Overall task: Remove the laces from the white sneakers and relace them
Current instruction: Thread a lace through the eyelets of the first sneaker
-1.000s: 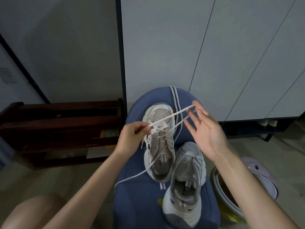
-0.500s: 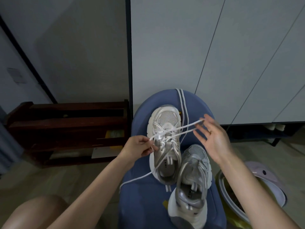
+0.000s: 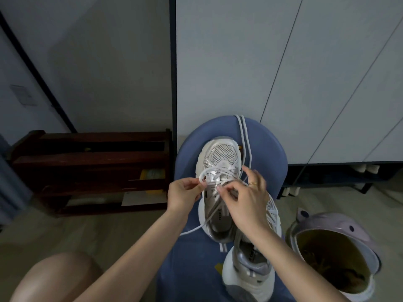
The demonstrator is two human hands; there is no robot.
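White sneaker (image 3: 219, 162) stands on the blue chair seat (image 3: 189, 258), its toe pointing to the wall. The left hand (image 3: 184, 194) pinches its lace (image 3: 208, 171) near the toe, and the right hand (image 3: 246, 201) pinches another strand beside. The second sneaker (image 3: 250, 271) lies nearer, partly under the right arm.

The far white sneaker (image 3: 219, 171) lies toe away beneath both hands, its white lace (image 3: 210, 172) partly threaded, one end trailing out toward the left wrist. The second sneaker (image 3: 250, 264) sits under the right forearm, and a loose lace (image 3: 244, 136) stretches away beyond the right hand.
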